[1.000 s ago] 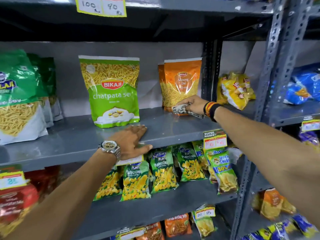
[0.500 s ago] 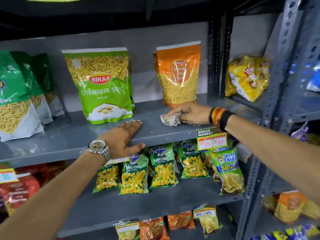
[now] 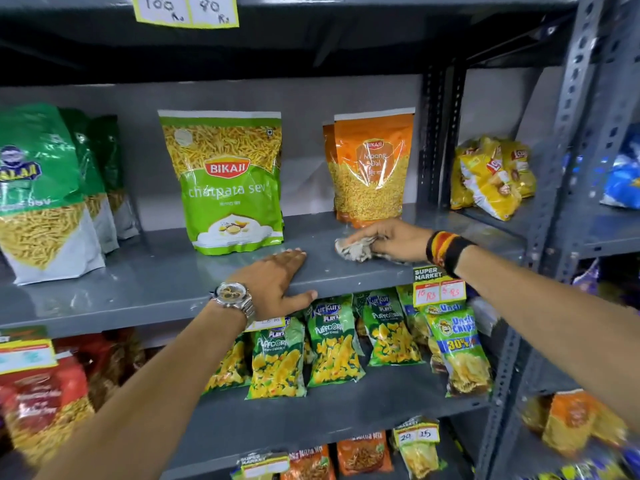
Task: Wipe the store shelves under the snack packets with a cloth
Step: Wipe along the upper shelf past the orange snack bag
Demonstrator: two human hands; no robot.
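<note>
A grey metal shelf (image 3: 145, 282) runs across the middle of the view. My right hand (image 3: 391, 239) presses a crumpled pale cloth (image 3: 356, 249) onto the shelf, just in front of the orange Moong Dal packet (image 3: 372, 168). My left hand (image 3: 277, 282) lies flat and open on the shelf's front edge, fingers spread, below the green Chatpata Sev packet (image 3: 225, 181). A watch sits on the left wrist and coloured bands on the right wrist.
Green sev packets (image 3: 38, 188) stand at the left of the shelf. Yellow chip bags (image 3: 491, 174) lie on the neighbouring rack beyond the upright post (image 3: 434, 140). Puffcorn packets (image 3: 332, 341) and price tags (image 3: 438, 289) hang below the edge.
My right hand has drawn the cloth from the foot of the orange packet forward and slightly left along the shelf. My left hand has stayed planted on the front edge.
</note>
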